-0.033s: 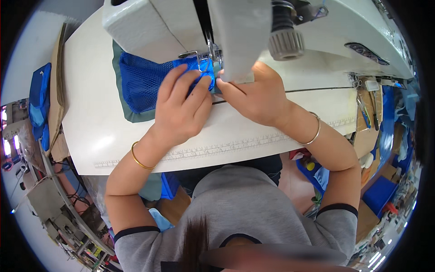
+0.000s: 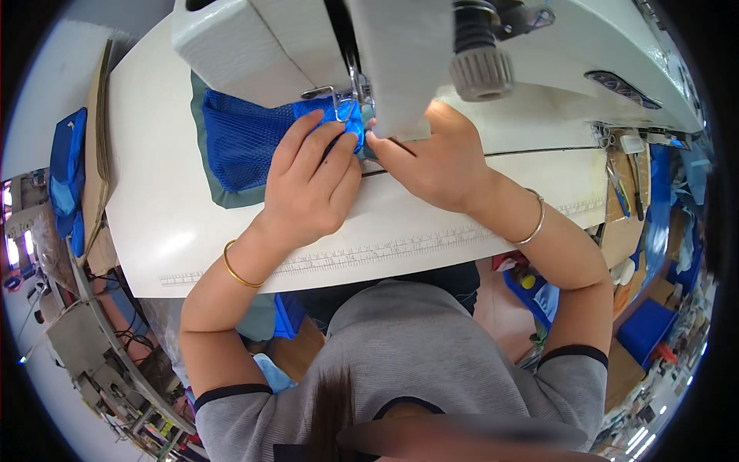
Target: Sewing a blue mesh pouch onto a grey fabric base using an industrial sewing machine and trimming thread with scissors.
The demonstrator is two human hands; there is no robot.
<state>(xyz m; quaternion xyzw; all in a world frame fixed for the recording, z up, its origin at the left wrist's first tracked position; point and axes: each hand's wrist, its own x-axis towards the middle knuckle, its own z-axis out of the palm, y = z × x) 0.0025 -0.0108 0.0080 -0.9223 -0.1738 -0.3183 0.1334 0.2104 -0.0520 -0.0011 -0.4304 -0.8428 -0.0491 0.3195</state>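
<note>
A blue mesh fabric piece [image 2: 250, 142] with a grey-green border lies on the white sewing machine bed, its right end under the presser foot [image 2: 355, 94]. My left hand [image 2: 308, 185] rests on it with fingers stretched and slightly apart, tips pressing the shiny blue strip [image 2: 350, 119] beside the wire guard. Just right of the needle area, my right hand [image 2: 439, 165] pinches the fabric's grey-green edge between thumb and a fingertip. Its other fingers are hidden behind the white machine head [image 2: 404, 65].
A printed ruler [image 2: 385, 252] runs along the table's near edge. Scissors and small tools [image 2: 618, 189] lie at the right end. Brown cardboard [image 2: 98, 154] and a blue fabric item [image 2: 68, 169] stand at left. A blue bin [image 2: 647, 333] sits low on the right.
The left fingertips have shifted slightly right along with the blue strip near the presser foot. My right hand has hardly moved.
</note>
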